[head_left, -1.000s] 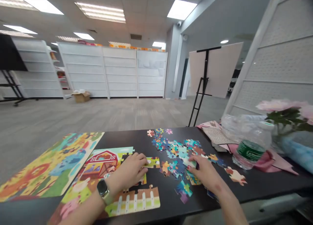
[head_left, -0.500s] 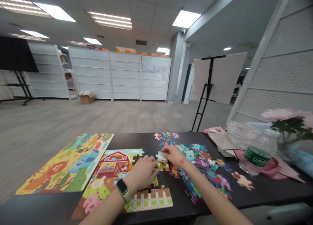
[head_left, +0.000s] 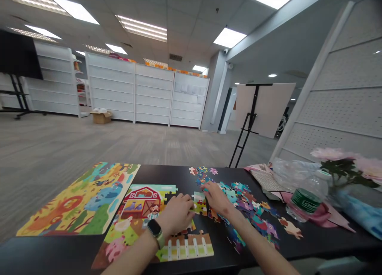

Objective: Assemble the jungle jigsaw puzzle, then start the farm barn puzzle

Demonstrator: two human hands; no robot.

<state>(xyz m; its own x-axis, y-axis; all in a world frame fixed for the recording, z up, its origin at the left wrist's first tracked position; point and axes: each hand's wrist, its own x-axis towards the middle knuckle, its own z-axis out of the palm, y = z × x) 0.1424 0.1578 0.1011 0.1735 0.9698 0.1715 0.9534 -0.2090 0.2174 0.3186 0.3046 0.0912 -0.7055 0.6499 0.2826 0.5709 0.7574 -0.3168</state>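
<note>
A partly joined farm puzzle (head_left: 140, 199) with a red barn, animals and a white fence lies flat on the black table. My left hand (head_left: 179, 213), wearing a watch, rests over its right side with bent fingers. Its fingertips close on the left edge of a small puzzle section (head_left: 199, 202) showing a red tractor, which sits apart from the barn part. My right hand (head_left: 217, 198) is bent at that section's upper right corner, fingers drawn together; what is between them is hidden. Loose puzzle pieces (head_left: 256, 211) spread to the right, partly beneath my right forearm.
A yellow animal puzzle (head_left: 77, 203) lies at the left. On the right stand a plastic bottle (head_left: 307, 199), crumpled clear wrap (head_left: 286, 173), pink paper (head_left: 328, 217) and flowers (head_left: 337, 155). One brown-and-cream piece (head_left: 291, 228) lies near the front edge.
My right hand's fingers have moved off the top of the tractor section to its right corner, showing more of it. My left hand stays at its left edge. The camera view has tilted slightly.
</note>
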